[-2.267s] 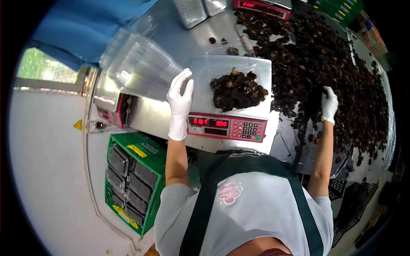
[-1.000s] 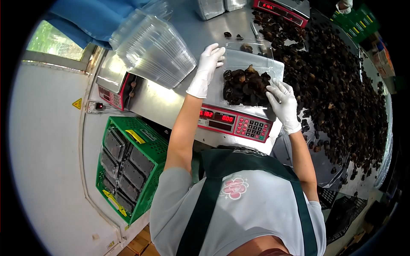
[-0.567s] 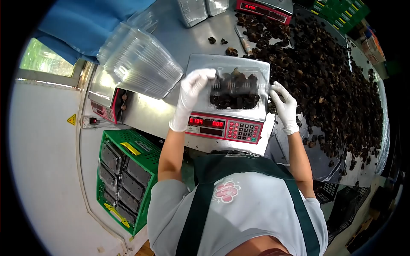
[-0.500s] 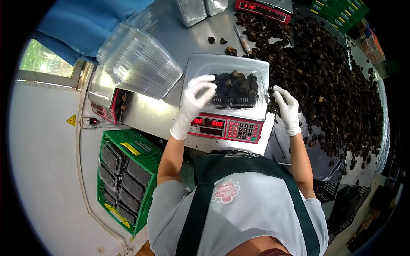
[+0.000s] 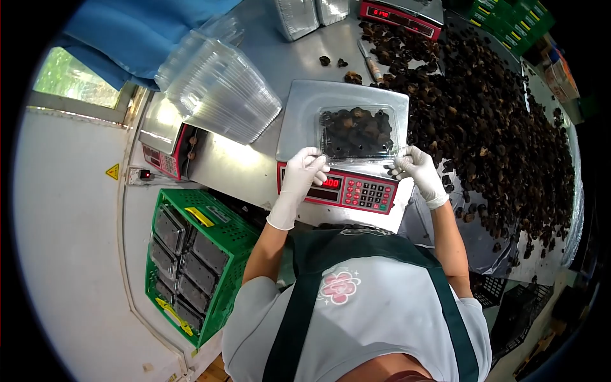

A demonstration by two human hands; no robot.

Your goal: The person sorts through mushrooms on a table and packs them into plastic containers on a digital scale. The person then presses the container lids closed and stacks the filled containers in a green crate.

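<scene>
A clear plastic box (image 5: 358,132) full of dark mushroom-like pieces lies on the metal plate of a red scale (image 5: 369,193), its lid down over them. My left hand (image 5: 304,175), in a white glove, has its fingers pinched at the box's near left corner. At the near right corner, my right hand (image 5: 417,170), gloved too, is closed on the box's edge. Part of the scale's display is hidden behind my left hand.
Stacked clear boxes (image 5: 223,89) stand at the left. A large heap of dark pieces (image 5: 496,127) covers the right side, near a knife (image 5: 372,63). A green crate (image 5: 197,264) of filled boxes is at lower left; a second red scale (image 5: 401,20) sits at the back.
The lid, raised earlier, has come down over the pieces. Both hands have moved to the box's near corners and closed there; my right hand came from the heap earlier.
</scene>
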